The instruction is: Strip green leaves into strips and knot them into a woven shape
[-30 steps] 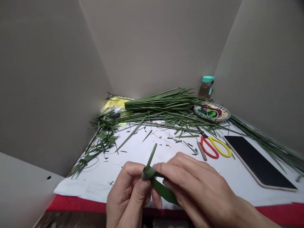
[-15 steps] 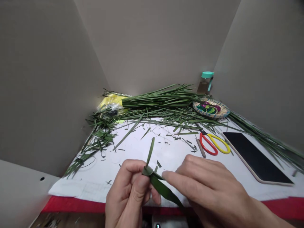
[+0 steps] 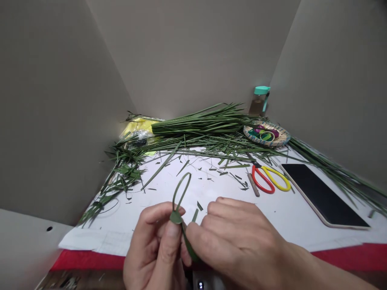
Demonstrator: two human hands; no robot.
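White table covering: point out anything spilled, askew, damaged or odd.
Small dark-green leaf scraps lie scattered across the white table covering, looking untidy against the long green leaves bundled at the back. No spilled liquid is visible.

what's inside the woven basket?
In the woven basket: a pale ring, plus green pieces and purple pieces. Whatever lies beneath them is covered, and they're too small to identify.
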